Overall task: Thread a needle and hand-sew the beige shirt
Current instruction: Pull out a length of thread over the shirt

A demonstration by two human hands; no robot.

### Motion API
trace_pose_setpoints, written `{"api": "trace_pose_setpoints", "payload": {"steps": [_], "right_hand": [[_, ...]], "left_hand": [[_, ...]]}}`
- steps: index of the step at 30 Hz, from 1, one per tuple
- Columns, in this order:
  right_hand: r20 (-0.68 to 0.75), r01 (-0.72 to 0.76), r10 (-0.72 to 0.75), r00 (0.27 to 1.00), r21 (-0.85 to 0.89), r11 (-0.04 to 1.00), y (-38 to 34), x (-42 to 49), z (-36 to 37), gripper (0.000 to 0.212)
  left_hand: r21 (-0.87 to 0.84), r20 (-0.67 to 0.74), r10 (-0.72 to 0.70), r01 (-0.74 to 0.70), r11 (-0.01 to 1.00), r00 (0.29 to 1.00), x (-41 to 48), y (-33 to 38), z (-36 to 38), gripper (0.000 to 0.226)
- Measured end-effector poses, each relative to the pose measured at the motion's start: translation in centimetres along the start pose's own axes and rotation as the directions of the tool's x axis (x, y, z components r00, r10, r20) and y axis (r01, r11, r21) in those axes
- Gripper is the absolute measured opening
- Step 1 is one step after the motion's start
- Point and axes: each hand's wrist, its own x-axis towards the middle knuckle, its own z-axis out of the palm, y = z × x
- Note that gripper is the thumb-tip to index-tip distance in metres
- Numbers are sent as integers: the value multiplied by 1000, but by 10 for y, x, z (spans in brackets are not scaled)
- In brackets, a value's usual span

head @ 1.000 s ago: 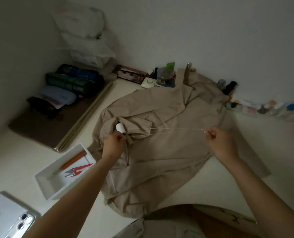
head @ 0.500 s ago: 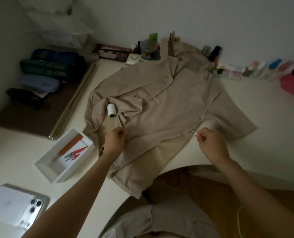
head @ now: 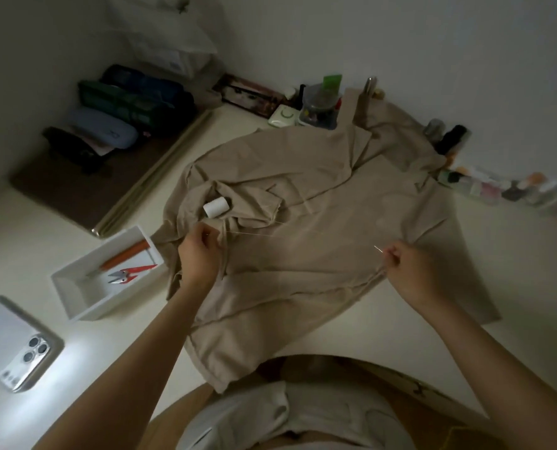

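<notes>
1. The beige shirt (head: 319, 222) lies spread and rumpled across the pale table (head: 514, 271). Its lower hem hangs over the near edge toward the person's lap, and its collar end reaches the clutter by the wall.
2. A white spool (head: 216, 207) rests on its side in a fold at the shirt's left part, just beyond the left hand (head: 200, 251).
3. The left hand hovers over the shirt's left edge with its fingers curled together. They seem to pinch the thread (head: 254, 234), though the contact point is too small and dim to confirm.
4. The thread shows only as a faint pale line running rightward over the cloth. It fades out before the far hand, so its full course cannot be followed.
5. The right hand (head: 410, 271) is over the shirt's right side, fingertips closed on the needle (head: 378, 249), whose thin bright shaft sticks up and to the left. Whether the eye is threaded cannot be told.
6. Left of the shirt stands a white tray (head: 75, 287) holding red snips (head: 130, 274) and an orange tool (head: 124, 256) whose tip is hard to make out.
7. A phone (head: 14, 345) lies face down at the lower left, partly cut off by the frame edge.
8. Items along the wall are blurred: small bottles at right, dark pouches at left.
</notes>
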Motion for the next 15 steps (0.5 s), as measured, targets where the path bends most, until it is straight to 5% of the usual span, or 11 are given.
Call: {"api": "trace_pose_setpoints", "payload": {"steps": [3, 8, 10, 12, 15], "right_hand": [[24, 89, -90, 996, 36, 995, -9, 22, -3, 12], [65, 216, -222, 973, 88, 973, -33, 39, 3, 21], [76, 256, -265, 961, 110, 960, -43, 41, 4, 20], [86, 304, -316, 945, 126, 944, -53, 42, 5, 18], [65, 379, -389, 919, 131, 916, -63, 44, 4, 11]], "left_hand": [[252, 86, 61, -81, 964, 994, -5, -8, -5, 18], [698, 306, 24, -242, 674, 952, -15, -13, -12, 35], [668, 258, 178, -308, 677, 950, -21, 2, -6, 39], [489, 197, 324, -379, 786, 925, -26, 21, 9, 36], [173, 223, 239, -279, 944, 945, -31, 49, 38, 25]]}}
